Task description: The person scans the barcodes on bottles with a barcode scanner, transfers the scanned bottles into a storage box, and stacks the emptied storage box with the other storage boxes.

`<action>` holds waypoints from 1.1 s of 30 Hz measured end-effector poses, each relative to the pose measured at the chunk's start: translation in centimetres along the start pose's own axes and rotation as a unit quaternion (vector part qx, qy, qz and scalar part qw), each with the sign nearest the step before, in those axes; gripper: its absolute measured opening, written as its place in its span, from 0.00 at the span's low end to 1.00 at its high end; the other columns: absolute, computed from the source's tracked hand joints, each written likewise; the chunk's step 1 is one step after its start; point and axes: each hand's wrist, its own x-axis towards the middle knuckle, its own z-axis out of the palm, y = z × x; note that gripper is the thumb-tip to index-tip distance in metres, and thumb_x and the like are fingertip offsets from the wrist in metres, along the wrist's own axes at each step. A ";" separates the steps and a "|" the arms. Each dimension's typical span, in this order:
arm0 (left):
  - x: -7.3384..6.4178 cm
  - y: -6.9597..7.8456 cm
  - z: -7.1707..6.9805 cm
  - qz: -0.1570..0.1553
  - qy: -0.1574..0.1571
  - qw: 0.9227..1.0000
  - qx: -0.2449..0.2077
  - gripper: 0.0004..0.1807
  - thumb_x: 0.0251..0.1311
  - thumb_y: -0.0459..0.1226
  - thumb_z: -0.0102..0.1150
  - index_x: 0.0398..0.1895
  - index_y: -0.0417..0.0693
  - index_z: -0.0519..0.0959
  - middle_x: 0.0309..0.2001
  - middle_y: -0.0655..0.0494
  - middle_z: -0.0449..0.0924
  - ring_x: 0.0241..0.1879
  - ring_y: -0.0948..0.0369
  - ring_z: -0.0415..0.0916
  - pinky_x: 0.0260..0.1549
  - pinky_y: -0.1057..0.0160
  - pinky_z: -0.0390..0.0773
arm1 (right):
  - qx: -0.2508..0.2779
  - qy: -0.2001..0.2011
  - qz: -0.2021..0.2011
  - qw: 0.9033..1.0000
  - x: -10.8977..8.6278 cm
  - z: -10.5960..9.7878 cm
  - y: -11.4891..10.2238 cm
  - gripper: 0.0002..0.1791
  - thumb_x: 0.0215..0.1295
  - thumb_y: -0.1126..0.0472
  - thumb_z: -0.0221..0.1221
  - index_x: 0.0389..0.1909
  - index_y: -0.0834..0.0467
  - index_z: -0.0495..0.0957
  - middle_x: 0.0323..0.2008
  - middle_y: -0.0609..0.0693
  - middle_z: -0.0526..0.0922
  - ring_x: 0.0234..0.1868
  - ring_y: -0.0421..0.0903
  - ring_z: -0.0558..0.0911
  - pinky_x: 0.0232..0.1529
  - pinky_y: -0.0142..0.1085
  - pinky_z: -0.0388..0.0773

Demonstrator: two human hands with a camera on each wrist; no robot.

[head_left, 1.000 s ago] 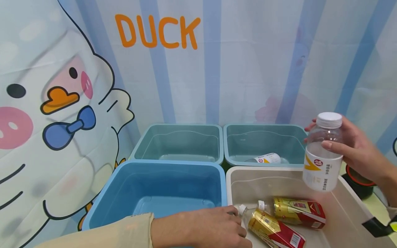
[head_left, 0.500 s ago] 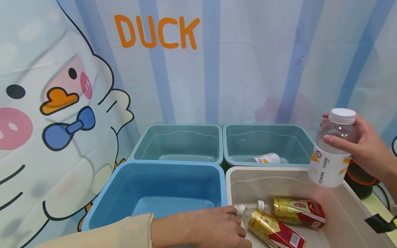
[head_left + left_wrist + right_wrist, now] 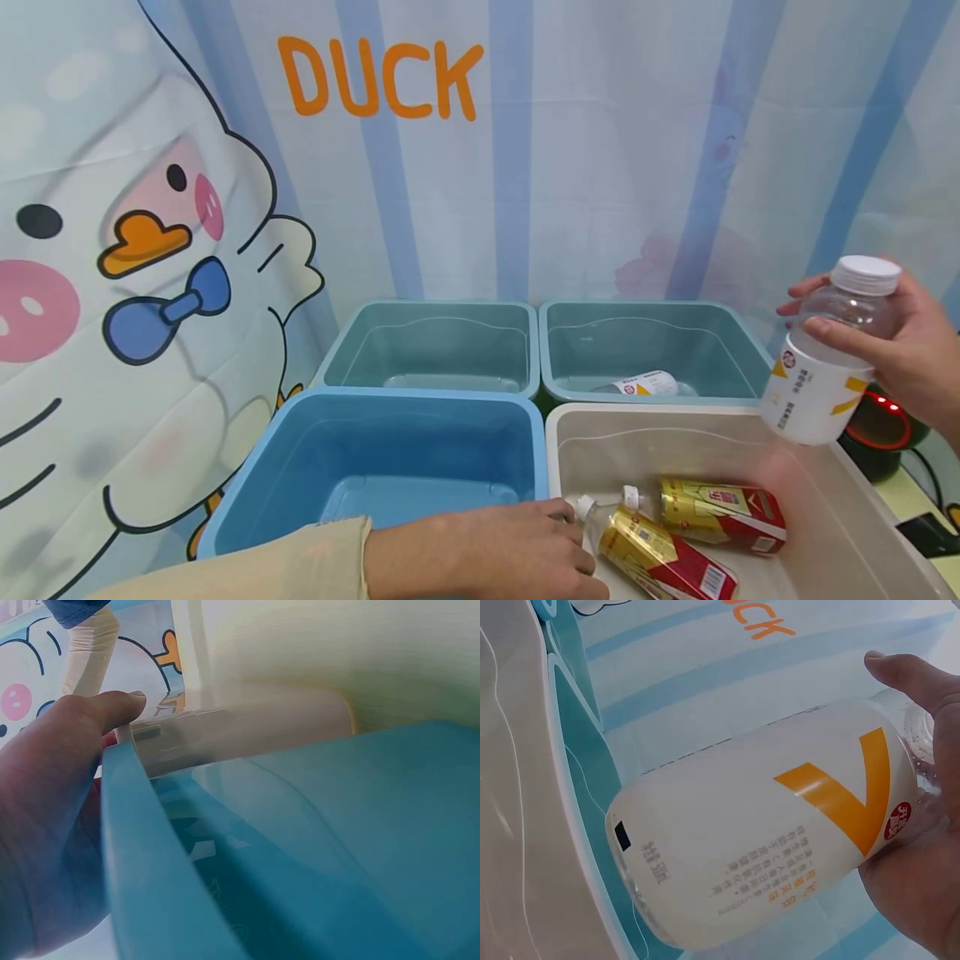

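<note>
My right hand [image 3: 918, 354] grips a clear plastic drink bottle [image 3: 817, 379] by its shoulder, fingers behind and thumb in front. Its cap is white; its white label with a yellow V [image 3: 836, 791] shows in the right wrist view. The bottle hangs tilted over the right wall of the beige bin [image 3: 832, 508]. My left hand [image 3: 498, 550] lies over the adjoining rims of the blue bin [image 3: 420, 396] and the beige bin, fingers curled over the edge. Near its fingertips, two gold-and-red labelled bottles [image 3: 667, 554] lie inside the beige bin.
Behind stand two teal bins [image 3: 442, 308]; the right one holds a similar white-labelled bottle [image 3: 648, 383] on its side. A dark round device [image 3: 873, 437] with red lights and a cable sits right of the beige bin. A printed duck curtain [image 3: 600, 150] hangs behind.
My right hand has moved right and slightly up with the plastic drink bottle, which has turned and tilted a little. Red lights now show on the dark device. My left hand has stayed put.
</note>
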 end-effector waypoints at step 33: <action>0.0 0.1 0.0 -0.001 0.007 1.000 0.004 0.26 0.70 0.58 0.58 0.70 0.72 0.74 0.63 0.77 0.77 0.64 0.74 0.69 0.71 0.67 0.56 | -0.008 0.052 0.026 0.998 -0.4 -2.4 2.9 0.34 0.74 0.70 0.59 0.72 0.39 0.61 0.56 0.32 0.73 0.50 0.29 0.76 0.47 0.23 0.71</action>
